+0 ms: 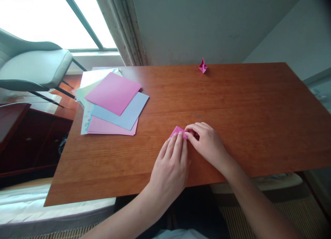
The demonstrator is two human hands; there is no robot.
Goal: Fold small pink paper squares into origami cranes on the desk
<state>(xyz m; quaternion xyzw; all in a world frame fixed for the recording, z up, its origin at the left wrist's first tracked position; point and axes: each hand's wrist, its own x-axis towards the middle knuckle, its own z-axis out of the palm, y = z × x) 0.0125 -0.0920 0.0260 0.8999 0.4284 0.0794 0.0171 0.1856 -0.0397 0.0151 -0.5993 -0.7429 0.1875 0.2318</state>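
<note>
A small piece of folded pink paper (177, 129) lies on the wooden table in front of me, its pointed top showing past my fingertips. My left hand (172, 159) lies flat over its lower part, fingers stretched out and pressing it down. At the paper's right corner, my right hand (205, 140) pinches the edge between thumb and index finger. Much of the paper is hidden under my left fingers. A finished-looking pink origami figure (203, 66) with a raised point stands near the table's far edge.
Sheets of coloured paper overlap at the table's left: a pink sheet (113, 92) on top, a blue sheet (121, 111) and a paler pink sheet (111, 126) below. A white chair (36, 65) stands beyond the left edge of the table (245, 111), by a window and curtain (121, 25).
</note>
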